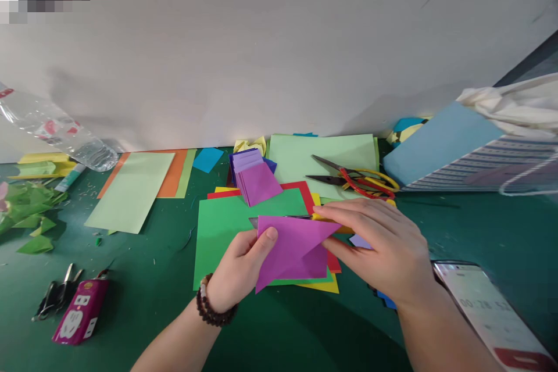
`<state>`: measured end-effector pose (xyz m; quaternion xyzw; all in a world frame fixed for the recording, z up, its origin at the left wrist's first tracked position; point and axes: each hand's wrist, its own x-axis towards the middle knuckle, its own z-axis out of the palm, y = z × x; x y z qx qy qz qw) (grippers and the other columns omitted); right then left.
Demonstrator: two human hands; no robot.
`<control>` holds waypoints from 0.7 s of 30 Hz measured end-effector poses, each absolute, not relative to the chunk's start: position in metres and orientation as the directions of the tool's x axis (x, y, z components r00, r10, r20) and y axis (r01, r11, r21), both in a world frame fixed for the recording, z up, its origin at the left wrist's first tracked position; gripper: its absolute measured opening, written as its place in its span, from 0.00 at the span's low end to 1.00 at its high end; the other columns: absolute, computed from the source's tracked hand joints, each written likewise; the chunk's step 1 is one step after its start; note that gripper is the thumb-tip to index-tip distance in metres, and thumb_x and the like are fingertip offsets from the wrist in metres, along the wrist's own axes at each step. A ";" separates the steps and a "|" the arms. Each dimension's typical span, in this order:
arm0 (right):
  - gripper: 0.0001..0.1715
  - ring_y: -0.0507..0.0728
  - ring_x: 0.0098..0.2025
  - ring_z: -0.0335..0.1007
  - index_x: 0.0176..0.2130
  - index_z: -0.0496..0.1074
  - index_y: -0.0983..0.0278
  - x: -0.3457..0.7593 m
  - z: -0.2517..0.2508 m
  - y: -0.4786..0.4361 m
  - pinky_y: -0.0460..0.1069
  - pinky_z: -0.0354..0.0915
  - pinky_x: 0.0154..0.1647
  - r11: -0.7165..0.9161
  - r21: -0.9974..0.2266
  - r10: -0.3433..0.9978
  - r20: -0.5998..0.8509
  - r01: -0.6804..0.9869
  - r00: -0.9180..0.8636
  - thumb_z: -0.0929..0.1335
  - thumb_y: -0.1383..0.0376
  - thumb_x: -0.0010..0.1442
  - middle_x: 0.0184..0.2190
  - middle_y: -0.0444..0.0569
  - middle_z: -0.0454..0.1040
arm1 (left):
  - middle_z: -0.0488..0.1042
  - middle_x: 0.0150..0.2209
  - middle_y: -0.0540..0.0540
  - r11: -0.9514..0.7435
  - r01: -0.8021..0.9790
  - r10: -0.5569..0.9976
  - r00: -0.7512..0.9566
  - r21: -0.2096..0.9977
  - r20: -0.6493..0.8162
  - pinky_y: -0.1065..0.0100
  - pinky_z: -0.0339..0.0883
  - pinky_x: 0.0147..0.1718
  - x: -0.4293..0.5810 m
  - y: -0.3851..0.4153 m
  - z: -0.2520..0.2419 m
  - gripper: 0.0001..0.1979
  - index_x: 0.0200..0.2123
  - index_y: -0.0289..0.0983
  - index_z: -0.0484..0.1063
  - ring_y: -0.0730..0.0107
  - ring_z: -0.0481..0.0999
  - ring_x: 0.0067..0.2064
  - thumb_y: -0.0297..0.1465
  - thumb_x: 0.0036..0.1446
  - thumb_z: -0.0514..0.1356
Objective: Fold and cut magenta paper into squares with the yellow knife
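Observation:
A sheet of purple paper [292, 250], with a slanting fold across its right side, is held up above the stacked sheets. My left hand [239, 267] grips its left edge, thumb on top and fingers behind. At the paper's pointed right corner, my right hand [379, 244] has its thumb below and fingers above. Just behind the paper's upper edge a thin metal blade [253, 222] shows, with a yellow part [317, 217] by my right fingertips; most of that tool is hidden. Underneath lie green [218, 244], red [306, 189] and yellow [329, 286] sheets.
Scissors [366, 180] rest on pale green paper behind my right hand. Purple squares [257, 180] sit behind the stack. A phone [483, 302] and a blue bag [440, 139] are at right; a bottle [65, 131], keys [61, 293] and a magenta box [81, 314] at left.

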<state>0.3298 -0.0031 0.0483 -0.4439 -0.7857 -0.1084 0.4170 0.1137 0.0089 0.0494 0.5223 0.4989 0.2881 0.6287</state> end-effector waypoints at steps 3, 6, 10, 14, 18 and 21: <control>0.15 0.56 0.39 0.76 0.44 0.72 0.64 0.331 0.048 -0.003 0.52 0.69 0.41 0.573 -0.198 0.612 0.749 0.795 -0.255 0.71 0.73 0.56 0.37 0.49 0.79 | 0.51 0.21 0.55 0.257 0.167 0.880 0.367 0.952 -0.302 0.71 0.48 0.20 0.114 0.009 0.050 0.31 0.20 0.38 0.58 0.77 0.51 0.23 0.60 0.52 0.54; 0.15 0.57 0.39 0.76 0.44 0.72 0.63 0.331 0.048 -0.003 0.52 0.69 0.42 0.563 -0.191 0.612 0.751 0.804 -0.250 0.72 0.72 0.56 0.37 0.48 0.79 | 0.48 0.20 0.56 0.249 0.167 0.863 0.409 0.954 -0.297 0.71 0.44 0.19 0.113 0.010 0.049 0.31 0.20 0.39 0.53 0.78 0.48 0.22 0.60 0.55 0.53; 0.15 0.56 0.39 0.76 0.45 0.72 0.63 0.333 0.048 -0.003 0.52 0.69 0.42 0.563 -0.197 0.613 0.751 0.803 -0.245 0.71 0.71 0.57 0.37 0.48 0.79 | 0.48 0.20 0.56 0.255 0.143 0.853 0.433 0.956 -0.292 0.71 0.43 0.19 0.113 0.010 0.047 0.30 0.20 0.38 0.53 0.79 0.47 0.22 0.58 0.56 0.53; 0.16 0.56 0.39 0.76 0.45 0.73 0.63 0.336 0.048 -0.004 0.52 0.69 0.43 0.557 -0.197 0.617 0.748 0.807 -0.244 0.72 0.71 0.56 0.37 0.48 0.79 | 0.50 0.21 0.55 0.262 0.131 0.859 0.419 0.956 -0.293 0.71 0.47 0.20 0.111 0.010 0.049 0.30 0.21 0.38 0.55 0.78 0.50 0.23 0.59 0.55 0.54; 0.17 0.57 0.39 0.76 0.45 0.73 0.63 0.338 0.048 -0.005 0.52 0.69 0.44 0.538 -0.192 0.618 0.753 0.821 -0.229 0.73 0.70 0.55 0.37 0.48 0.79 | 0.52 0.21 0.55 0.292 0.128 0.859 0.400 0.948 -0.319 0.71 0.48 0.20 0.108 0.011 0.052 0.31 0.21 0.38 0.56 0.77 0.52 0.24 0.61 0.52 0.54; 0.16 0.56 0.38 0.77 0.45 0.72 0.63 0.336 0.049 -0.004 0.52 0.69 0.42 0.558 -0.191 0.604 0.761 0.808 -0.238 0.73 0.70 0.55 0.36 0.48 0.79 | 0.52 0.21 0.55 0.294 0.144 0.851 0.411 0.945 -0.327 0.71 0.47 0.20 0.108 0.011 0.053 0.31 0.21 0.39 0.56 0.77 0.51 0.23 0.61 0.53 0.53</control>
